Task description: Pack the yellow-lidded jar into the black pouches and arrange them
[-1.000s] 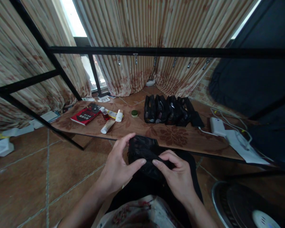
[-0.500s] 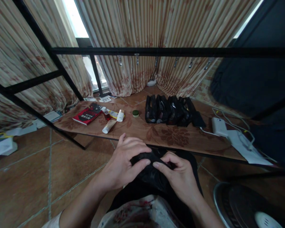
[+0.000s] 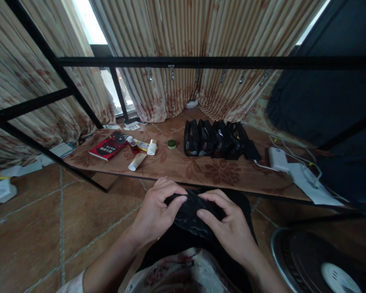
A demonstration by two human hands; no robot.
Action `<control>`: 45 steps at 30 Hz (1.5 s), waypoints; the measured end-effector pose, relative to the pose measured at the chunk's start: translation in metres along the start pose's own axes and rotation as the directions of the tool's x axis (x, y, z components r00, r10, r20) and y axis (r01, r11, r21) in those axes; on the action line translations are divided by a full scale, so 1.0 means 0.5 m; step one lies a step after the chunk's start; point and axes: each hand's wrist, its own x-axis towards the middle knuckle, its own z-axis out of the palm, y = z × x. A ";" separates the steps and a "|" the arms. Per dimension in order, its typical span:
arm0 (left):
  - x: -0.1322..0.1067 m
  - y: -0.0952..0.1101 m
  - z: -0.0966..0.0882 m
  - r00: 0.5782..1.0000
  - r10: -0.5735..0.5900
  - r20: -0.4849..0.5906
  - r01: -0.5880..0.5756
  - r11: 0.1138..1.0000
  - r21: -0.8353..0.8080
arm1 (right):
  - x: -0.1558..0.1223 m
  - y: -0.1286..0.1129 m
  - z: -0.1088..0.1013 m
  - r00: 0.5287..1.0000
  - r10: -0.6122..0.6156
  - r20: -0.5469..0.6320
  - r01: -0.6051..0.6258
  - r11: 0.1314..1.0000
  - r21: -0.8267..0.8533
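Observation:
A thin, see-through black pouch (image 3: 192,217) lies across my lap, held up slightly by both hands. My left hand (image 3: 156,209) pinches its left upper edge between thumb and fingers. On the other side, my right hand (image 3: 228,219) grips it, with the thumb on the near face and the index finger along the top edge. Whether anything is inside the pouch I cannot tell. Beyond my hands, several similar black pouches (image 3: 205,138) stand in a row on the low table (image 3: 176,169).
Left on the table are a red book (image 3: 108,147), a small red bottle (image 3: 133,145), a white bottle (image 3: 151,147), a tube (image 3: 137,162) and a green-lidded jar (image 3: 172,144). At right lie a phone (image 3: 252,150), a white power bank (image 3: 277,159) and paper (image 3: 315,191). A black bar (image 3: 170,62) crosses ahead.
My hands have drawn apart a little along the pouch's top edge, so more of its face shows between them. The view has shifted slightly.

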 end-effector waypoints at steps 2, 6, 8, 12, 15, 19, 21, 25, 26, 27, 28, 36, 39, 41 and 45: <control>-0.001 0.002 0.000 1.000 -0.002 -0.016 0.002 1.000 -0.007 | -0.003 0.002 0.001 1.000 -0.002 0.024 0.001 0.999 0.052; -0.005 0.007 0.000 1.000 0.002 0.006 -0.002 1.000 -0.020 | -0.007 0.009 0.011 0.998 -0.035 -0.048 0.037 0.998 0.046; -0.008 0.010 -0.001 0.999 -0.029 0.016 0.029 0.999 -0.028 | -0.006 0.011 0.014 0.992 -0.094 -0.088 0.093 0.995 -0.021; -0.008 0.017 -0.011 0.991 -0.082 0.106 0.085 0.996 -0.021 | -0.006 0.008 0.010 0.964 -0.247 -0.100 0.226 0.957 -0.185; -0.003 0.024 -0.015 0.977 -0.048 0.209 0.053 0.998 -0.019 | -0.006 0.002 0.008 0.943 -0.321 -0.092 0.293 0.928 -0.231; 0.002 0.028 -0.002 0.969 0.035 0.246 -0.025 0.999 -0.044 | -0.007 -0.004 0.010 0.924 -0.374 -0.075 0.347 0.906 -0.244; 0.001 0.026 0.005 0.976 0.064 0.209 -0.054 0.997 -0.050 | -0.009 -0.005 0.008 0.933 -0.352 -0.067 0.328 0.915 -0.234; -0.001 0.023 0.010 0.988 0.113 0.107 -0.110 0.993 -0.032 | -0.019 0.001 -0.006 0.980 -0.190 -0.050 0.183 0.975 -0.125; -0.002 0.023 0.009 0.989 0.128 0.079 -0.127 0.992 -0.017 | -0.021 0.003 -0.011 0.987 -0.150 -0.051 0.145 0.985 -0.093; -0.002 0.023 0.008 0.988 0.145 0.053 -0.145 0.989 0.002 | -0.023 0.005 -0.015 0.992 -0.120 -0.049 0.116 0.991 -0.071; -0.002 0.024 0.007 0.986 0.165 0.033 -0.166 0.986 0.026 | -0.025 0.007 -0.018 0.994 -0.102 -0.047 0.099 0.993 -0.061; -0.010 0.028 0.011 0.975 0.224 0.009 -0.222 0.961 0.162 | -0.018 0.004 -0.015 0.979 -0.196 -0.050 0.187 0.971 -0.152; -0.011 0.031 0.010 0.973 0.230 0.012 -0.229 0.961 0.155 | -0.016 0.003 -0.010 0.955 -0.283 -0.093 0.259 0.944 -0.205; -0.010 0.031 0.009 0.975 0.222 0.010 -0.221 0.964 0.146 | -0.016 0.003 -0.008 0.935 -0.337 -0.108 0.303 0.919 -0.252; -0.011 0.026 0.012 0.984 0.175 0.030 -0.177 0.979 0.104 | -0.015 0.005 -0.007 0.918 -0.388 -0.084 0.340 0.878 -0.337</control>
